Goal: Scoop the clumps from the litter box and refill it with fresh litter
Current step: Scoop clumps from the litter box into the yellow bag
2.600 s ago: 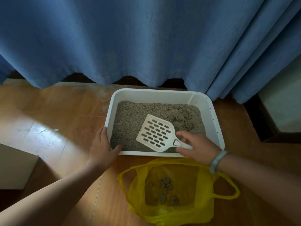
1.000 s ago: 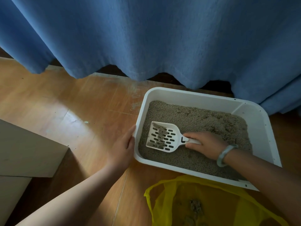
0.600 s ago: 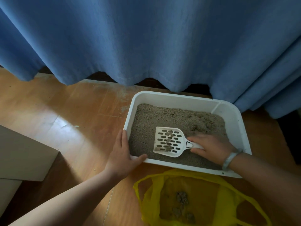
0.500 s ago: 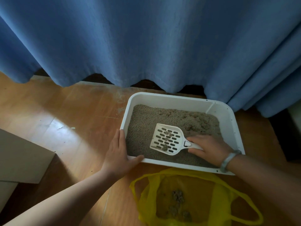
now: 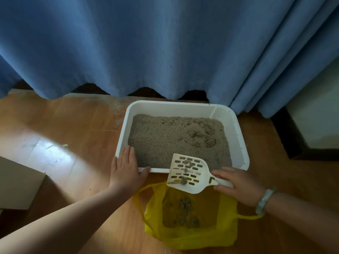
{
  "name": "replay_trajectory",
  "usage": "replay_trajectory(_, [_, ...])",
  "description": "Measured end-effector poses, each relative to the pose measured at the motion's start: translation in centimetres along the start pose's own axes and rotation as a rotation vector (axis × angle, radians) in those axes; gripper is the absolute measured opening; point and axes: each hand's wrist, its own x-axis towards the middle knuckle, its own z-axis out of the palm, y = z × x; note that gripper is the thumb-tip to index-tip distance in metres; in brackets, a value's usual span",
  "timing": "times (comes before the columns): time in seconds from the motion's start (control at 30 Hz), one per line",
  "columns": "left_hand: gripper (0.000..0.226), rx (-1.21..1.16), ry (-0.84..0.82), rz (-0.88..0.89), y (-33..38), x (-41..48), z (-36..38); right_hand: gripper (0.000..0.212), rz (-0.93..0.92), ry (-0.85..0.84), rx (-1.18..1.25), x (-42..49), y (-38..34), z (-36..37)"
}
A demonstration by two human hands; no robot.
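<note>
Curtain (image 5: 165, 43) was plain mid-blue, darker in the folds. Floor (image 5: 64, 125) was orange-brown wood grain with a pale glare patch at left. Litter box (image 5: 174, 107) was white, with a row of tiny dark dots along its right rim. Litter (image 5: 174, 136) was speckled grey-beige. Scoop (image 5: 187, 173) was off-white with rows of dark-looking slots. Bag (image 5: 192, 235) was see-through bright yellow. Clumps (image 5: 185, 203) inside it were dull grey-brown. Bangle (image 5: 264, 200) was pale greenish white. Board (image 5: 16, 184) at left was flat beige. Wall (image 5: 315, 116) at right was pale cream over near-black skirting (image 5: 282, 132).
</note>
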Motion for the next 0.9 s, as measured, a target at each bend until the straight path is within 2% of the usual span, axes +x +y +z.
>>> replay_trajectory(0.1, [0.077,0.01,-0.011,0.059,0.6,-0.4,0.4,0.037,-0.022,-0.022,-0.069,-1.6,0.4,1.0])
replay_trajectory(0.17, [0.069,0.04,0.002,0.119,0.9,-0.5,0.4,0.034,-0.043,-0.043,-0.217,-2.1,0.4,1.3])
replay_trajectory(0.33, [0.07,0.07,0.026,0.249,1.1,-0.5,0.4,0.013,-0.232,0.096,-0.502,-2.7,1.2,2.4])
replay_trajectory(0.47, [0.044,0.046,0.007,0.233,1.1,0.0,-0.1,0.013,-0.298,0.172,-0.543,-2.5,1.3,2.6])
replay_trajectory(0.53, [0.042,0.045,-0.023,0.232,1.2,0.0,-0.5,0.013,-0.313,0.164,-0.524,-2.5,1.2,2.4])
replay_trajectory(0.63, [0.052,0.065,-0.044,0.242,0.9,0.1,-0.5,0.021,-0.194,0.109,-0.352,-2.4,0.8,1.8])
replay_trajectory(0.73, [0.062,0.065,-0.042,0.251,0.7,0.4,-0.3,0.025,0.089,0.015,0.126,-2.0,0.2,1.3])
replay_trajectory(0.8, [0.066,0.055,-0.024,0.253,0.7,0.5,-0.3,0.033,0.196,0.077,0.41,-1.4,-0.4,0.6])
replay_trajectory(0.9, [0.064,0.0,0.006,0.265,1.0,0.7,-0.3,0.032,0.348,0.127,0.569,0.3,-0.8,-0.8])
